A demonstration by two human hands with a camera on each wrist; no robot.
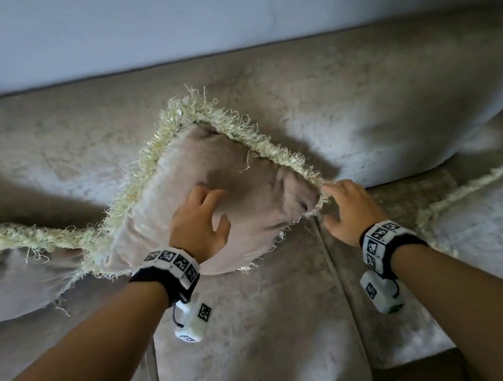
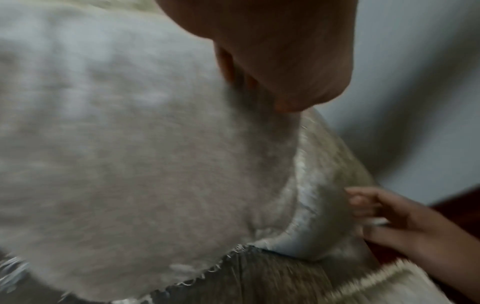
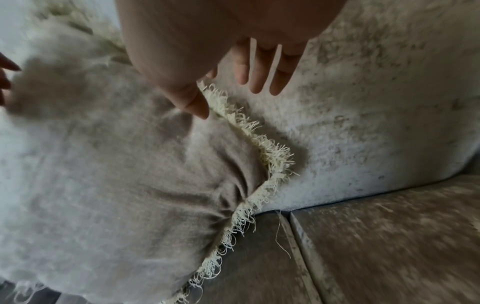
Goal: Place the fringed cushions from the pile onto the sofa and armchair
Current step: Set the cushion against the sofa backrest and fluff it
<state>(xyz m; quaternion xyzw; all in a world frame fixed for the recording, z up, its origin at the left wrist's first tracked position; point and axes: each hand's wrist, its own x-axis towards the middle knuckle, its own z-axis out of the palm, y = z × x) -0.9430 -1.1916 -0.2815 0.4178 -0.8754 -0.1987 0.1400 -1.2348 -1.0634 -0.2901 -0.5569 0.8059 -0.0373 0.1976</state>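
A beige cushion (image 1: 243, 188) with a pale yellow fringe (image 1: 273, 149) stands tilted on one corner against the sofa back (image 1: 377, 91). My left hand (image 1: 210, 211) lies on the cushion's face with fingers spread and relaxed. My right hand (image 1: 343, 204) is at the cushion's right corner, its straight fingers touching the fringe there. In the right wrist view the fingers (image 3: 259, 70) are straight and the thumb lies beside the fringe (image 3: 262, 144). The left wrist view is blurred, showing the cushion (image 2: 130, 144) and my right hand (image 2: 394, 216).
Another fringed cushion (image 1: 1, 284) lies on the sofa at the left, touching the middle one. A third fringed cushion (image 1: 499, 213) lies at the right. The grey-beige sofa seat (image 1: 253, 341) has a seam between its pads under my right hand. A pale wall (image 1: 210, 2) rises behind.
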